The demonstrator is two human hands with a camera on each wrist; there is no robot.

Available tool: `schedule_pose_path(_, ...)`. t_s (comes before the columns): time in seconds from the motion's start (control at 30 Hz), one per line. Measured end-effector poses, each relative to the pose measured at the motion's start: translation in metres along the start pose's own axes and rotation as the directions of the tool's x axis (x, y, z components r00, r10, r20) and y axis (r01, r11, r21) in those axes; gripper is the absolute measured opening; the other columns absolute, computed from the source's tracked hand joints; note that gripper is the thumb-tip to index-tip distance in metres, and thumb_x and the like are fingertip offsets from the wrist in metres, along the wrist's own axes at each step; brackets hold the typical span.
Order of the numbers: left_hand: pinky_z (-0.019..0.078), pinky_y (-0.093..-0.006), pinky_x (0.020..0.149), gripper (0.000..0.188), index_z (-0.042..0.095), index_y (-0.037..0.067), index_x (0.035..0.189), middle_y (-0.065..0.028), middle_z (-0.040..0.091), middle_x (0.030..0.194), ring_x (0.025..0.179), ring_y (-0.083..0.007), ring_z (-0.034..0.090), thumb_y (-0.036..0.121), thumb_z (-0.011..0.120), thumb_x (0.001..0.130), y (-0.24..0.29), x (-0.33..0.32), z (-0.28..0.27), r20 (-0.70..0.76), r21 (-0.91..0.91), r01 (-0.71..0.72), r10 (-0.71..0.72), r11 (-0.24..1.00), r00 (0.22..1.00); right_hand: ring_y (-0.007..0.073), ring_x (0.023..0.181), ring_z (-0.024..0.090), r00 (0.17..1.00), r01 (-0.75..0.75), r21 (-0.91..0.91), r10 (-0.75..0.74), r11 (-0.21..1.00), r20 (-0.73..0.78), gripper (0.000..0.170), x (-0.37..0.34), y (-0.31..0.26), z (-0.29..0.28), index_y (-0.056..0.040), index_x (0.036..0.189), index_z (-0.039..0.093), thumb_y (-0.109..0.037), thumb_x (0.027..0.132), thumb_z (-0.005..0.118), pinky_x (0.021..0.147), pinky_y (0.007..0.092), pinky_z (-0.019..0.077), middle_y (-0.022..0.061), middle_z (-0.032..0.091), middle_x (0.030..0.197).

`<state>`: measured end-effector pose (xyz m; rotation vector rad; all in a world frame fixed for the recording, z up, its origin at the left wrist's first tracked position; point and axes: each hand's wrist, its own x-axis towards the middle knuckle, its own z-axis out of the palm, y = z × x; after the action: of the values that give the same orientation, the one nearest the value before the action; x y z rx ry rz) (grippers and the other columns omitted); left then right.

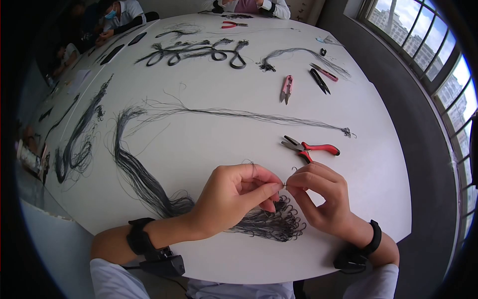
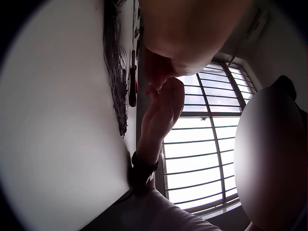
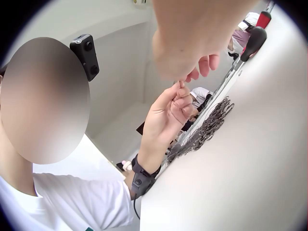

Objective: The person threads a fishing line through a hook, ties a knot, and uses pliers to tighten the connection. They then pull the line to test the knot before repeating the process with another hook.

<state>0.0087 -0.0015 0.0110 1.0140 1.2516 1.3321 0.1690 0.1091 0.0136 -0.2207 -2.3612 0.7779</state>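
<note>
My left hand (image 1: pixel 238 193) and right hand (image 1: pixel 322 195) meet fingertip to fingertip over the near part of the table. Between the pinched tips shows a tiny shiny piece (image 1: pixel 284 186); a small fish hook (image 1: pixel 294 169) curves up at the right fingertips. A thin dark line (image 1: pixel 252 165) loops above the left fingers. What the left thumb and index pinch is mostly hidden; I cannot tell whether it is line or hook shank. Below the hands lies a bundle of dark fishing line (image 1: pixel 144 182), ending in a heap of black hooks (image 1: pixel 288 226). In the right wrist view, the heap (image 3: pixel 211 122) lies below the hands.
Red-handled pliers (image 1: pixel 318 148) lie just beyond the right hand. Farther off are pink thread snips (image 1: pixel 287 89), black snips (image 1: pixel 319 81) and more line bundles (image 1: pixel 199 52). A long thin strand (image 1: pixel 259 115) crosses mid-table. Other people sit at the far side.
</note>
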Motion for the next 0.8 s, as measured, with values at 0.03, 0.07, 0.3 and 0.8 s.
schedule_pose_path(0.03,0.0520,-0.0233,0.067,0.012,0.060,-0.007,0.096,-0.0101,0.063,0.081,0.070,-0.0131,0.063,0.001,0.057,0.087,0.000,0.001,-0.002,0.024,-0.057,0.038,-0.037,0.998,0.999,0.0153,0.061,0.053,1.000,-0.016,0.018,0.016,1.000,0.001,0.009,0.000,0.000,0.000,-0.0001,0.079,0.058,0.007,0.074,0.059,0.055,0.0277,0.0425,0.0076,0.056,0.070)
schedule_pose_path(0.07,0.0518,-0.0231,0.067,0.014,0.059,-0.007,0.097,-0.0106,0.063,0.081,0.071,-0.0134,0.063,0.002,0.057,0.087,0.000,0.002,-0.002,0.049,-0.113,0.078,-0.073,0.991,0.996,0.0153,0.061,0.053,1.000,-0.017,0.018,0.017,1.000,0.001,0.009,-0.001,0.000,-0.001,-0.0001,0.079,0.058,0.007,0.074,0.059,0.055,0.0277,0.0425,0.0076,0.056,0.070)
schedule_pose_path(0.3,0.0511,-0.0222,0.065,0.010,0.061,-0.005,0.093,-0.0080,0.064,0.080,0.069,-0.0124,0.063,0.001,0.058,0.086,-0.004,-0.001,0.000,0.018,0.198,-0.108,0.107,0.974,0.994,0.0087,0.065,0.052,0.825,-0.565,0.503,0.441,0.654,0.354,0.011,-0.002,-0.004,-0.007,0.0008,0.084,0.057,-0.007,0.088,0.052,0.060,0.0239,0.0435,0.0023,0.056,0.071)
schedule_pose_path(0.8,0.0498,-0.0260,0.054,0.015,0.062,0.000,0.084,-0.0095,0.064,0.076,0.061,-0.0194,0.062,-0.006,0.066,0.071,-0.009,0.004,-0.001,0.241,0.667,-0.644,0.708,0.376,0.663,0.0094,0.063,0.051,0.671,-0.711,0.675,0.475,0.195,0.569,0.015,-0.002,-0.003,-0.012,0.0000,0.085,0.057,-0.010,0.091,0.047,0.058,0.0241,0.0421,0.0039,0.056,0.078)
